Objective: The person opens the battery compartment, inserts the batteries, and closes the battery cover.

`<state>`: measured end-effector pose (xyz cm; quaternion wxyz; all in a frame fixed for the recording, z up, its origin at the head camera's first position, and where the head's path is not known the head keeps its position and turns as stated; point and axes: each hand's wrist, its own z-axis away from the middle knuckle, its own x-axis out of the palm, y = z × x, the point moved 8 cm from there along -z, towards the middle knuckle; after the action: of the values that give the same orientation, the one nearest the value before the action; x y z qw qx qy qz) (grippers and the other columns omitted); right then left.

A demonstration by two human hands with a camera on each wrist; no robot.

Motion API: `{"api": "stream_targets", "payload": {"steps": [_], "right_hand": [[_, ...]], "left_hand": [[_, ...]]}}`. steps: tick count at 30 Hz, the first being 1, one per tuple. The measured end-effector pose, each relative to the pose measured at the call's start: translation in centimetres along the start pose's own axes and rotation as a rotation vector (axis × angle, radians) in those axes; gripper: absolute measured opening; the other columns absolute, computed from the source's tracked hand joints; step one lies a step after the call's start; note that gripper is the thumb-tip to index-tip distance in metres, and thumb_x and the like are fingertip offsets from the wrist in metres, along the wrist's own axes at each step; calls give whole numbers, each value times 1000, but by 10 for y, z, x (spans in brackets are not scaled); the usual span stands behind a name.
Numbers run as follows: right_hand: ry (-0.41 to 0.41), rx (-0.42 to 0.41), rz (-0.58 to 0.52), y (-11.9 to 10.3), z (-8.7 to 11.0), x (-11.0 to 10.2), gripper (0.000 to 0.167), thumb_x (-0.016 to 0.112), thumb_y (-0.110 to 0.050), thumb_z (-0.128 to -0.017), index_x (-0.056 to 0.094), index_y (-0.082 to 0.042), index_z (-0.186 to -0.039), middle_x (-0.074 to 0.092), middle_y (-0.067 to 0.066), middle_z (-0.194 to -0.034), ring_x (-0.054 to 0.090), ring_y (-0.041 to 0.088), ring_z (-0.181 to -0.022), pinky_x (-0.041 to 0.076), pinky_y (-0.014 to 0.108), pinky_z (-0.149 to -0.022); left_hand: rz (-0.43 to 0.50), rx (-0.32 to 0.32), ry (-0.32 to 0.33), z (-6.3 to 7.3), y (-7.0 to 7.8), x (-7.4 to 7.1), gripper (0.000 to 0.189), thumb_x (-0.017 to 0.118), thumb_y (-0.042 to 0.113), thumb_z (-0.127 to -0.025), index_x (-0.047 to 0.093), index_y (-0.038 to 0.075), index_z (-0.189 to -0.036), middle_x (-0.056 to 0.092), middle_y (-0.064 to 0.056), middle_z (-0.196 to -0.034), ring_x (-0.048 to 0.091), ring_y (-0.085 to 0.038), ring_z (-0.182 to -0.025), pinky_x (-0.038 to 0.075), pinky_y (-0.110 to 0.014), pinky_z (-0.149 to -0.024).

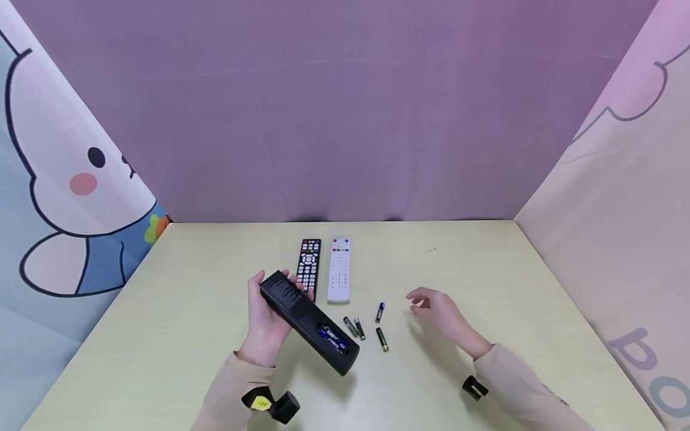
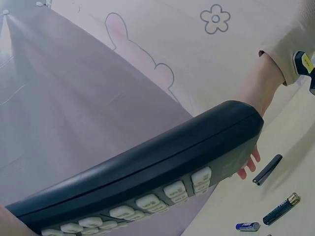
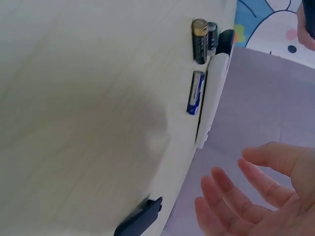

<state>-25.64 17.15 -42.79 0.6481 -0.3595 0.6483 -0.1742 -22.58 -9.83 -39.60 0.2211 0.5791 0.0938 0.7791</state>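
Note:
A black remote control (image 1: 309,323) lies back side up in my left hand (image 1: 266,326), which grips its far end. Its battery compartment (image 1: 333,339) is uncovered, and blue batteries sit inside. From below, the left wrist view shows its pale buttons (image 2: 147,202). My right hand (image 1: 439,314) hovers above the table at the right, fingers loosely bent, holding nothing; the right wrist view shows the hand (image 3: 261,191) with spread fingers. Between the hands lie several loose batteries: a blue one (image 1: 380,312), a black-and-gold one (image 1: 382,339) and a darker pair (image 1: 354,327).
Behind the held remote, a black remote (image 1: 309,263) and a white remote (image 1: 339,269) lie side by side. A narrow black piece (image 2: 267,169) rests on the table beyond the batteries. A purple curtain (image 1: 345,120) hangs behind the table (image 1: 215,251).

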Motion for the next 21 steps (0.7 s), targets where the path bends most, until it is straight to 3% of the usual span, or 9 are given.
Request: {"api": "stream_targets", "payload": {"steps": [8, 12, 21], "right_hand": [[28, 1, 173, 15, 0, -10, 23, 62, -2, -77, 61, 0, -100, 61, 15, -90, 59, 26, -78, 48, 38, -67], [4, 4, 253, 21, 0, -11, 28, 64, -4, -76, 60, 1, -103, 59, 19, -95, 57, 31, -82, 47, 42, -70], [-52, 23, 307, 26, 0, -10, 38, 68, -2, -70, 58, 3, -106, 57, 22, -94, 56, 29, -77, 47, 40, -65]], "left_hand": [[6, -2, 0, 1, 2, -1, 38, 33, 47, -89, 40, 12, -103, 48, -2, -81, 46, -15, -72, 39, -37, -86], [2, -2, -3, 2, 2, -1, 38, 33, 47, -89, 40, 12, -102, 48, -2, -80, 46, -16, -72, 40, -36, -85], [14, -3, -8, 3, 2, -1, 38, 34, 46, -89, 40, 12, -102, 48, -2, -79, 47, -16, -71, 40, -36, -85]]}}
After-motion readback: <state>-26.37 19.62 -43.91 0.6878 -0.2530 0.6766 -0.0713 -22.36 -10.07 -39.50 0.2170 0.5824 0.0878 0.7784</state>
